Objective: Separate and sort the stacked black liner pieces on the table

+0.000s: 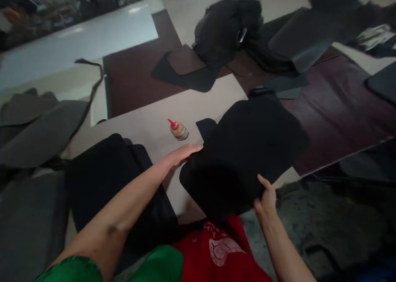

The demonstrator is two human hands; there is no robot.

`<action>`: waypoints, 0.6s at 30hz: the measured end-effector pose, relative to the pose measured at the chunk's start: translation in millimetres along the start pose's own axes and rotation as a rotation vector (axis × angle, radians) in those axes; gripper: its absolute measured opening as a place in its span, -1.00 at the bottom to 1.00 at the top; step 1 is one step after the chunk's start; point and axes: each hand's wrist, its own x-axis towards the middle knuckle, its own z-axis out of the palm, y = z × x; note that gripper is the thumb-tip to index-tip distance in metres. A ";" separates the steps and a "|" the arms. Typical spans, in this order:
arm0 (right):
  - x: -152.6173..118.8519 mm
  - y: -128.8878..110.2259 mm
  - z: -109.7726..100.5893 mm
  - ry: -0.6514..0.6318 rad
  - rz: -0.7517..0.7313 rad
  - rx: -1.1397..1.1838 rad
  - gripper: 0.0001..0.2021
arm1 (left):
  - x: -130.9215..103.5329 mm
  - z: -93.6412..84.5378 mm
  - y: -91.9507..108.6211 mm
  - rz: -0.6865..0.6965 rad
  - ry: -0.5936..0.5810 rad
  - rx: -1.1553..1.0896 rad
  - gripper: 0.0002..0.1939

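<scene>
The broad, flat, matte black panel [244,154], its material unclear, had a plain face and rounded corners. It stretched askew over the pale table [213,94], running from near left to far right, its near side reaching past the table's edge. Its far right end looked blurred.

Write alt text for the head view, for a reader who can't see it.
Two bare hands handle a large black panel over a pale work surface: the right hand grips its near edge, thumb on top, while the left hand is at its left side. A red-tipped bottle stands beyond the left hand.
</scene>
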 end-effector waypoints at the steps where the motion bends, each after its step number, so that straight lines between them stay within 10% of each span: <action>1: 0.6 -0.1 -1.7 -0.009 0.004 -0.010 -0.60 | -11.1 -0.8 -10.1 -0.027 0.025 -0.031 -0.52; 9: -5.0 -12.3 -5.0 -0.058 0.182 -0.103 -0.62 | -86.8 42.2 -104.7 0.093 0.362 -0.570 -0.73; 18: -6.6 -22.9 -9.6 -0.118 0.309 -0.162 -0.67 | -69.3 101.2 -149.1 0.207 0.483 -0.861 -0.60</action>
